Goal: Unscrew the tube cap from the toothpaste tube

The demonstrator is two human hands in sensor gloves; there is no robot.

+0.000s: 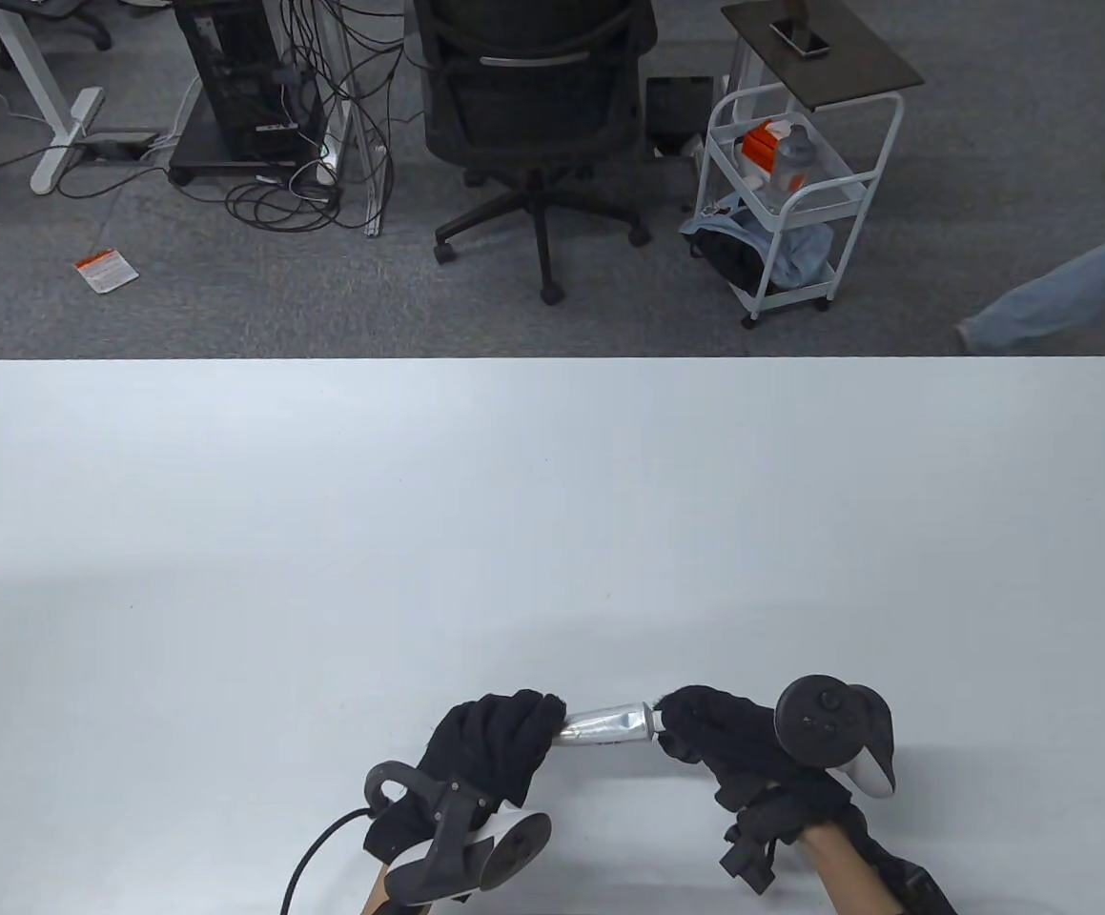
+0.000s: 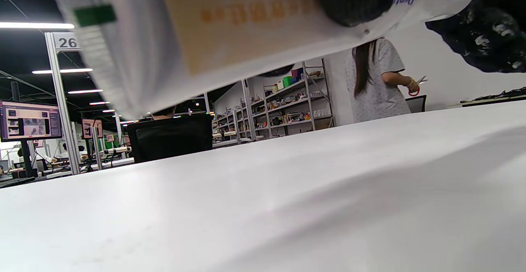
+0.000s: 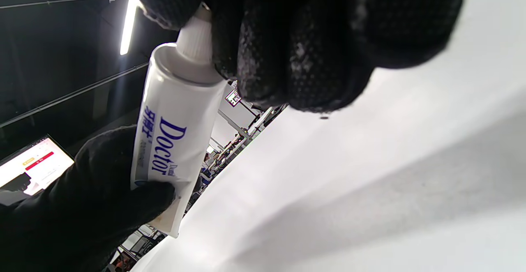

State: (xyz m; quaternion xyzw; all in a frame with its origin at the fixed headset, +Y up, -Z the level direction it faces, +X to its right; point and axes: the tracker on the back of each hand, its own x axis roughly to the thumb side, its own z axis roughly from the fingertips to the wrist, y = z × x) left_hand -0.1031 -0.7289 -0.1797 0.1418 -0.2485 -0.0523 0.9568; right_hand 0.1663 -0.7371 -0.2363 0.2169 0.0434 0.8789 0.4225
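Observation:
A white toothpaste tube (image 1: pixel 604 724) with blue "Doctor" lettering is held level above the table (image 1: pixel 552 534) between both gloved hands. My left hand (image 1: pixel 500 743) grips the tube's body near its flat end; the tube fills the top of the left wrist view (image 2: pixel 230 29). My right hand (image 1: pixel 705 734) pinches the white cap end. In the right wrist view my fingers (image 3: pixel 287 46) wrap the cap (image 3: pixel 196 38), which still sits on the tube (image 3: pixel 172 132). The cap's top is hidden by the glove.
The white table spreads wide ahead of the hands. Beyond its far edge stand a black office chair (image 1: pixel 533 114), a white trolley (image 1: pixel 790 191) and a computer tower with cables (image 1: pixel 247 86). A person's leg (image 1: pixel 1057 295) shows at the right.

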